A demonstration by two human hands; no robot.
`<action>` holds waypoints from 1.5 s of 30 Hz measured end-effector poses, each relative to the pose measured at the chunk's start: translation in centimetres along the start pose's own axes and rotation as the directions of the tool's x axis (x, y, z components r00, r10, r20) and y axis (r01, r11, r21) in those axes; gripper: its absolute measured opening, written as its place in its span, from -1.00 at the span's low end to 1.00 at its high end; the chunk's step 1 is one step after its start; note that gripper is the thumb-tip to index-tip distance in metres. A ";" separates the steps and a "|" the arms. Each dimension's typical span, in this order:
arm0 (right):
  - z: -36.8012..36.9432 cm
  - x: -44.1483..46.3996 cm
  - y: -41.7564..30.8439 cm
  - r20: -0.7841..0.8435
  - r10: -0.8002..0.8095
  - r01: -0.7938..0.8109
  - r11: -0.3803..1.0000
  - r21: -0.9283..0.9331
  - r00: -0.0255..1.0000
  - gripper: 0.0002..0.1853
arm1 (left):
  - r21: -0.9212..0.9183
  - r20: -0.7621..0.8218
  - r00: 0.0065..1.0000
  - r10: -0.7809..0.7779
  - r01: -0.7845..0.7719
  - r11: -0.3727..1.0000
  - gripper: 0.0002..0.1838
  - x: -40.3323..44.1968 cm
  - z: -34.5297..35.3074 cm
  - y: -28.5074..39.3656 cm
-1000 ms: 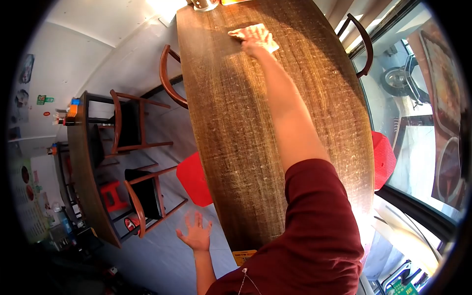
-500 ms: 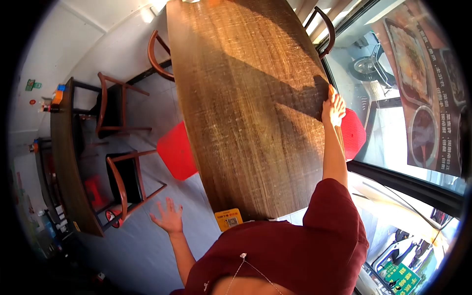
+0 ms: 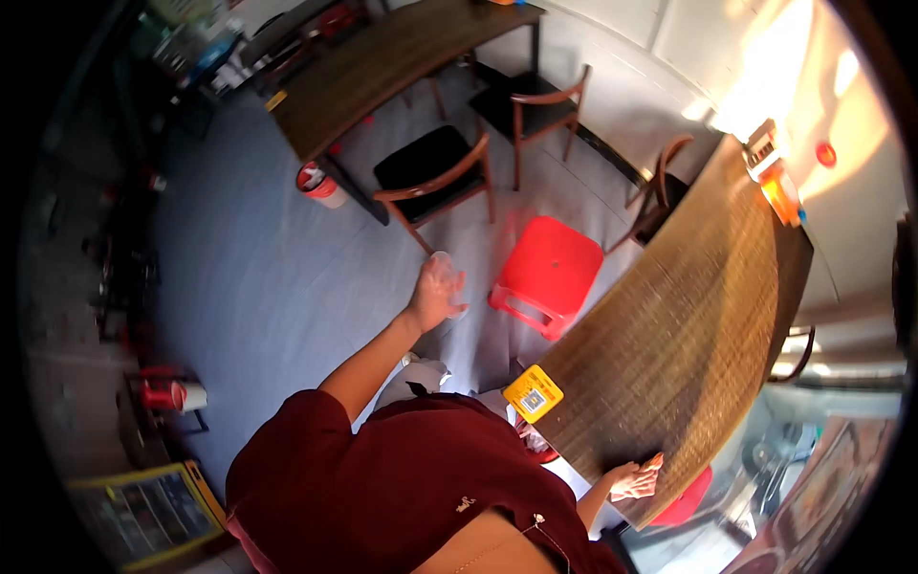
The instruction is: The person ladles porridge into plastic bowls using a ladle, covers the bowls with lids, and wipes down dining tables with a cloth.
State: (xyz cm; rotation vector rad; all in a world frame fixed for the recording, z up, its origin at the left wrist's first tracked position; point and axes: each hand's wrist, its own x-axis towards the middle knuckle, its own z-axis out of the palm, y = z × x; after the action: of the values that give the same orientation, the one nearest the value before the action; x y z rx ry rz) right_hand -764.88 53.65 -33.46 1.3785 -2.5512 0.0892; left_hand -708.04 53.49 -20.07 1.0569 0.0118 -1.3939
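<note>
My left hand (image 3: pixel 438 292) hangs over the floor, left of the red plastic stool (image 3: pixel 550 268). Motion blurs it a little, but its fingers are apart and no object shows in it. On the right, my right hand (image 3: pixel 634 479) rests at the near edge of the wooden table (image 3: pixel 660 335), fingers stretched out on the top. Whether anything thin lies beneath that palm I cannot tell. A yellow card with a QR code (image 3: pixel 534 394) sits at the table's near left corner.
Black-seated wooden chairs (image 3: pixel 430 172) stand by another long table (image 3: pixel 382 67). Near its leg is a red and white bucket (image 3: pixel 320 185). Bottles and boxes (image 3: pixel 779 191) stand at my table's far end. Another red stool (image 3: pixel 687 499) shows beyond my right hand, beside the window.
My view has swung to the left, bringing more floor and the second table into sight. My left arm reaches farther out. My right hand stays at the table's edge.
</note>
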 end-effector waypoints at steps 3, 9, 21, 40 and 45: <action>2.6 -2.8 -6.0 -0.023 -0.006 0.008 0.998 0.067 1.000 -0.40 | -0.037 0.014 0.997 0.076 -0.075 0.996 -0.10 -2.7 -4.6 3.0; -2.9 -9.3 -26.2 0.102 -0.260 0.199 0.892 0.406 0.960 -0.42 | -0.199 -0.154 0.961 0.230 -0.258 0.945 -0.12 -9.3 -18.9 11.2; -11.5 -40.6 -66.0 0.375 -0.731 -0.674 0.677 0.294 -0.570 -0.54 | -0.314 -0.663 0.525 0.533 -0.842 0.439 0.00 -28.0 -39.6 19.8; -35.8 -82.5 -100.4 0.148 -0.294 -0.191 0.855 0.482 -0.944 -0.59 | -0.086 -0.873 0.060 0.484 -0.996 -0.031 0.05 -29.7 -62.2 45.0; -40.9 -95.1 -108.3 0.200 -0.164 -0.048 0.874 0.484 -0.966 -0.58 | 0.023 -0.958 -0.087 0.274 -0.973 -0.229 0.05 -30.4 -69.6 46.0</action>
State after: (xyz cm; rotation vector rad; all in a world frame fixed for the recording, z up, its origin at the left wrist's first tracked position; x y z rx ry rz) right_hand -617.47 78.19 -22.93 -0.6456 0.2130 0.9094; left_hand -640.44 110.83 -15.32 0.3416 0.4822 0.5812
